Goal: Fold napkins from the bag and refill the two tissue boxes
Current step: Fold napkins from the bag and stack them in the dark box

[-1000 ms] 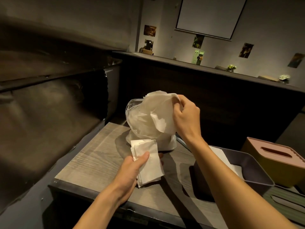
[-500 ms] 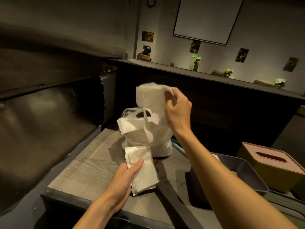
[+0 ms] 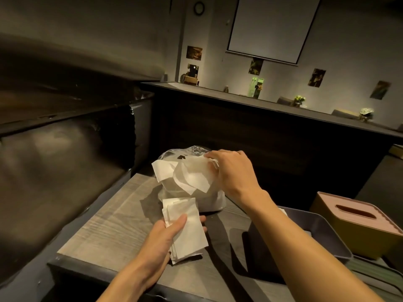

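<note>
Left hand low at the near edge, thumb laid flat over a stack of folded napkins and fingers curled beneath, gripping the stack just above the bench. Stack white, roughly square, edges slightly fanned, tilted toward the far left. Right hand reached farther in, fingers curled round a loose napkin at the mouth of the bag, pinching the crumpled paper there. Napkin draped down the bag's near side, a second white corner poking out to the left of it. Bag of clear plastic, standing upright toward the far side of the bench, packed with white napkins, just beyond the held stack and not plainly touching it. To the right of the right forearm, an open dark tissue box on the bench, a sliver of white showing at its far rim. Farther right, just beside it, a yellow tissue box with a pinkish lid and an oval slot. Left of the bench, a dark padded seat. Far behind, a long dark ledge carrying small flower pots, then a wall with posters, a round clock and a projector screen.
</note>
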Demonstrator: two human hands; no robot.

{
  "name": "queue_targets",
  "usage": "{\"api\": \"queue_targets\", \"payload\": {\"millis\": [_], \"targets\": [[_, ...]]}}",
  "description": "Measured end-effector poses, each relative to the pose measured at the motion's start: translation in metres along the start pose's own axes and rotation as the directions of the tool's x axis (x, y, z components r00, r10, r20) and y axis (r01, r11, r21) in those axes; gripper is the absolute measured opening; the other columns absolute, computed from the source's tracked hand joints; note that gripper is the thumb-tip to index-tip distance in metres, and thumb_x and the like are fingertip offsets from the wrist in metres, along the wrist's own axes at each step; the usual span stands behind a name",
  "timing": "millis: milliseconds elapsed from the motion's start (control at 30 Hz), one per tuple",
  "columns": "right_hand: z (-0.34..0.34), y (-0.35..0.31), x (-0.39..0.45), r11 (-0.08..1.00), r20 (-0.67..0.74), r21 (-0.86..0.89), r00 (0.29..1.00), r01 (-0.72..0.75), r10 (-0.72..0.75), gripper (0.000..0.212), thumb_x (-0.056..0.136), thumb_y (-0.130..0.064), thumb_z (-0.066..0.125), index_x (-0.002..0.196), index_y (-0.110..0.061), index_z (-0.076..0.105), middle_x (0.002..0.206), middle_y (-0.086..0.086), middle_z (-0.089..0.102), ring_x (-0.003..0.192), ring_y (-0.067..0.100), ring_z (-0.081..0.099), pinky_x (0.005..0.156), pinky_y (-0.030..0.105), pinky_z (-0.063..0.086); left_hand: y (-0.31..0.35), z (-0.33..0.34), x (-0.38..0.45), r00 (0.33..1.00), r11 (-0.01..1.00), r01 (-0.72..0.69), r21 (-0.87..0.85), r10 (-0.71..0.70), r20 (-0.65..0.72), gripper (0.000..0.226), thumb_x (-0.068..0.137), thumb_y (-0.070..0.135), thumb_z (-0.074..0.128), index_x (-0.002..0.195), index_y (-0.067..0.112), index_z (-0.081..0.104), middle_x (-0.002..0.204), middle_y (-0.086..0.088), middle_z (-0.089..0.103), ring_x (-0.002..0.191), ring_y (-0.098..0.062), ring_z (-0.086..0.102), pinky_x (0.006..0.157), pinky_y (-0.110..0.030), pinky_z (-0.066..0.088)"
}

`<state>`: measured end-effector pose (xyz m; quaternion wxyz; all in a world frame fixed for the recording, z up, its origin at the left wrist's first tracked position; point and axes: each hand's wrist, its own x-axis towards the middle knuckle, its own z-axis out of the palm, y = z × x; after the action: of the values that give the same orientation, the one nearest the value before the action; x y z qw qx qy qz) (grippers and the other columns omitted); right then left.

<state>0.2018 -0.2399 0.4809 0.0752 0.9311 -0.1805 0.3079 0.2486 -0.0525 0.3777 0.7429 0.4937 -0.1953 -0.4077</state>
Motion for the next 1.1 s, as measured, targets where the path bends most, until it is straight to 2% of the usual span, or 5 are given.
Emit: {"api": "queue_targets", "payload": {"millis": [233,400,533,800,1100], "targets": [[-0.023,-0.001,0.006,0.852,-0.271,0.505,0.911,-0.140,0.311,0.023,0.102,-0.016,0.063,0.123,-0.022,0.071,0.102,-0.018,0.071,0.087,-0.003,0.068,0.078,0.023,0.061,0.001,0.000,0.000,0.999,0.999,0.022,0.025,-0.021,-0.035,0.028,0.102,0.020,0.054,0.122,0.006,0.068,0.113,-0.015,0.077,0.105,-0.030,0.075,0.091,-0.044,0.059],[-0.050,-0.017,-0.029,-0.043,0.231,0.971,0.884,-0.234,0.406,0.019,0.100,-0.020,0.065,0.117,-0.019,0.074,0.115,0.004,0.076,0.109,0.019,0.072,0.091,0.036,0.060,0.005,0.003,-0.005,0.999,1.000,0.011,-0.001,-0.011,-0.048,0.023,0.097,0.020,0.058,0.116,0.009,0.066,0.103,-0.015,0.079,0.093,-0.028,0.077,0.085,-0.048,0.060],[-0.034,-0.043,-0.080,-0.317,0.582,0.798,0.792,-0.513,0.182,0.028,0.081,-0.035,0.074,0.107,-0.027,0.081,0.116,0.003,0.077,0.109,0.021,0.072,0.096,0.039,0.057,0.005,0.000,-0.001,0.995,0.996,0.046,-0.077,-0.052,-0.084,0.026,0.099,0.020,0.060,0.122,0.010,0.066,0.111,-0.016,0.077,0.103,-0.032,0.074,0.094,-0.050,0.057],[0.038,-0.061,-0.125,0.337,0.342,0.770,0.797,-0.542,0.498,0.024,0.093,-0.035,0.076,0.114,-0.040,0.066,0.112,-0.021,0.070,0.103,-0.006,0.064,0.082,0.015,0.050,0.000,-0.011,0.003,0.988,0.975,0.144,-0.170,-0.151,-0.032,0.041,0.105,0.011,0.032,0.127,0.005,0.067,0.120,-0.018,0.074,0.103,-0.028,0.074,0.097,-0.047,0.052],[0.039,-0.054,-0.137,0.409,0.084,0.844,0.837,-0.348,0.541,0.036,0.097,-0.008,0.065,0.119,-0.036,0.065,0.126,-0.019,0.061,0.120,0.004,0.057,0.100,0.029,0.052,-0.003,-0.016,0.010,0.991,0.955,0.135,-0.266,-0.130,0.036,0.046,0.105,0.013,0.034,0.106,0.010,0.081,0.103,-0.013,0.077,0.083,-0.022,0.076,0.068,-0.033,0.064]]}}
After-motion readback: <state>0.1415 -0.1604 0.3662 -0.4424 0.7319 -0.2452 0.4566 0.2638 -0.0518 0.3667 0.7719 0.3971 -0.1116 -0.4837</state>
